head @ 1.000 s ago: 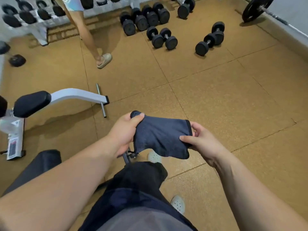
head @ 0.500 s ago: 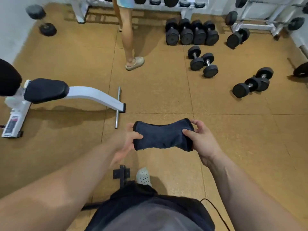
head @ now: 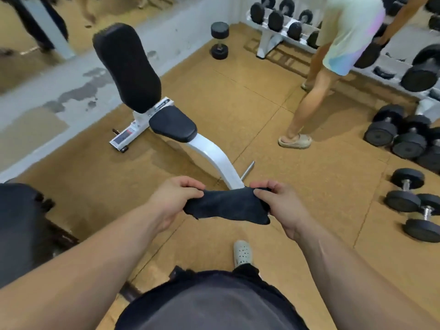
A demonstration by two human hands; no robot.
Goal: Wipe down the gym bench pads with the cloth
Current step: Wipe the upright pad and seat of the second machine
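Note:
A dark blue cloth (head: pixel 226 206) hangs stretched between both hands in front of my waist. My left hand (head: pixel 175 198) grips its left end and my right hand (head: pixel 277 203) pinches its right end. Beyond the hands stands a white-framed gym bench with an upright black back pad (head: pixel 127 65) and a black seat pad (head: pixel 173 126). Its white curved leg (head: pixel 214 156) runs toward me and passes behind the cloth. Part of another black pad (head: pixel 16 225) shows at the left edge.
A person in light shorts and sandals (head: pixel 309 96) stands at the right by a dumbbell rack (head: pixel 281 22). Loose dumbbells (head: pixel 409 206) lie on the cork floor at the right. One dumbbell (head: pixel 219 40) stands near the wall. My shoe (head: pixel 242 253) is below the cloth.
The view has swung left, bringing the white bench with both pads into the centre. Both hands still hold the cloth, now bunched narrower between them.

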